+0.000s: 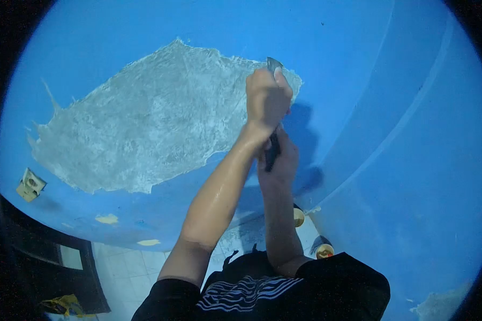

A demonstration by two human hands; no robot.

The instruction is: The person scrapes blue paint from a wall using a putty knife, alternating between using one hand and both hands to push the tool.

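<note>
A scraper [272, 152] with a dark handle and a flat blade is against the blue wall [337, 64], at the upper right end of a rough grey patch [144, 115]. My left hand [266, 101] is wrapped round its upper part, close to the blade, which shows just above the fingers. Lower down, my right hand [285, 160] holds the handle's lower end against the palm; some of its fingers are hidden. Both arms reach upward, the left one partly crossing in front of the scraper.
A wall socket [31, 184] hangs loose at the left. Below are a dark piece of furniture [48, 257], a yellow bag [64, 305] and white floor tiles [120, 273]. Two round containers, one at the wall's foot [299, 216] and another [324, 251], stand near my right arm.
</note>
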